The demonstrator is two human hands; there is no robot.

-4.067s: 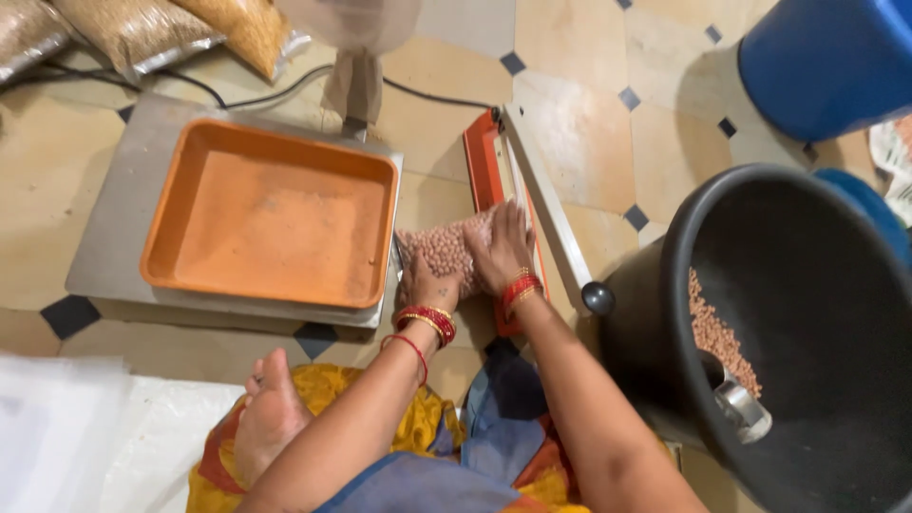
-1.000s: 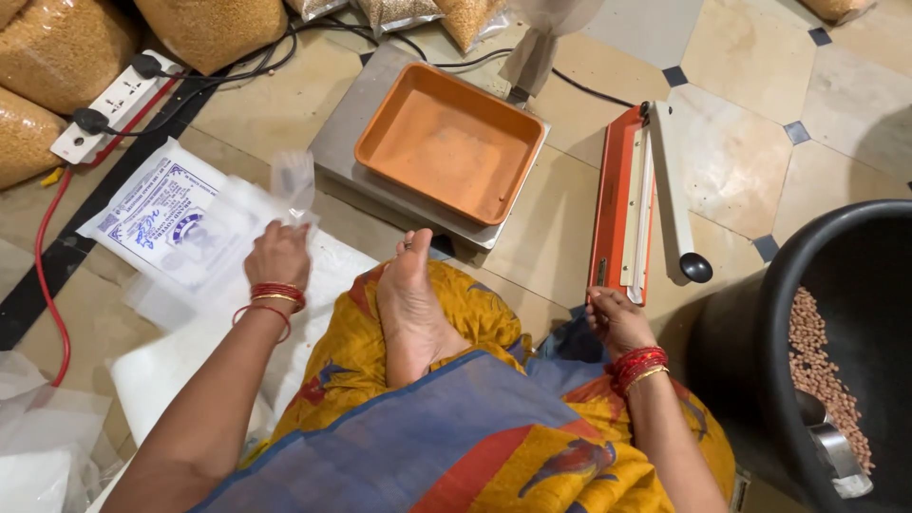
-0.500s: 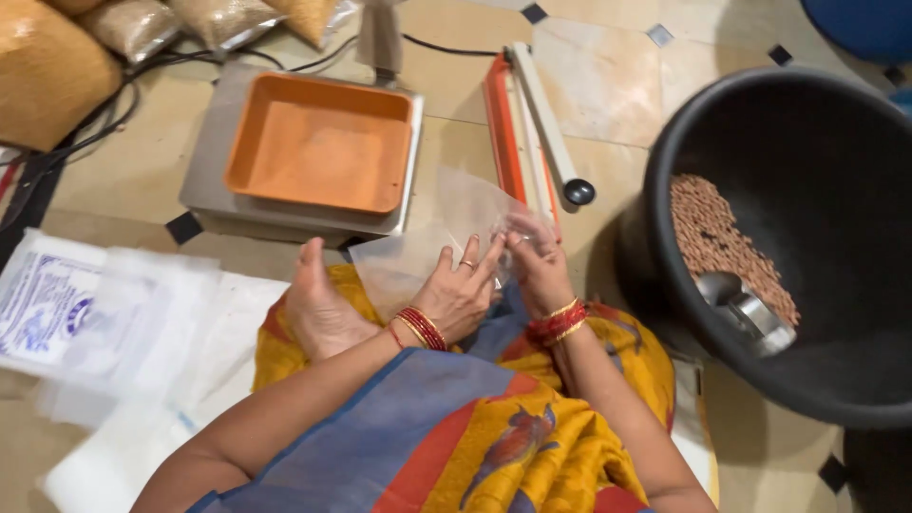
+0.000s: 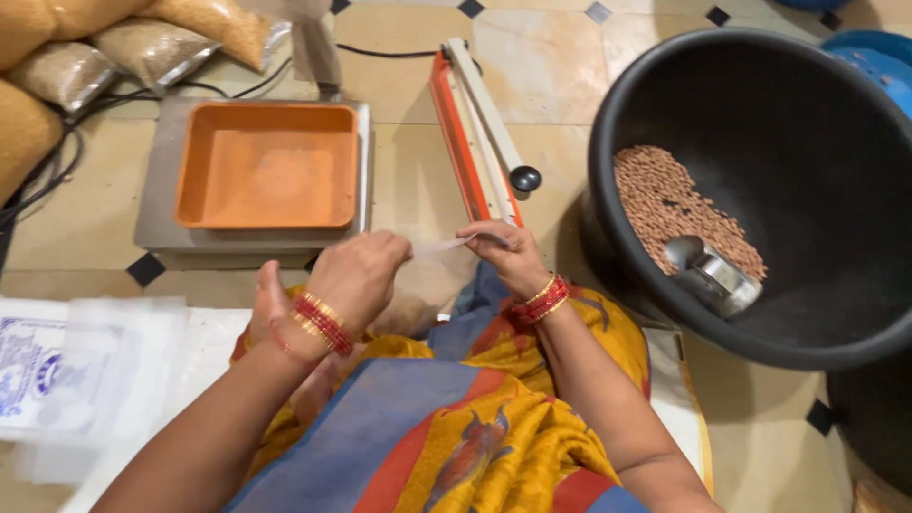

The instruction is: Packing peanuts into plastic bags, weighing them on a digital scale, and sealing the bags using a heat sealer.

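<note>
Clear plastic pouch (image 4: 446, 245) held over lap, stretched between left hand (image 4: 361, 275) and right hand (image 4: 503, 252), both pinched shut on its edges. Orange heat sealer (image 4: 475, 133) just beyond; black tub (image 4: 608, 142) of peanuts (image 4: 665, 204) with metal scoop (image 4: 712, 271) at right. Best kept taut, mouth upward, grip near corners.

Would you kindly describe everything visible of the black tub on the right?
The black tub is large, round and looks like plastic, with a thick rolled rim. It stands upright on the tiled floor, at the right of the person's right hand, its far right edge cut off by the frame. Inside, a heap of reddish-brown peanuts lies against the left wall, and a shiny metal scoop rests at the heap's lower edge. No hand touches it.
</note>
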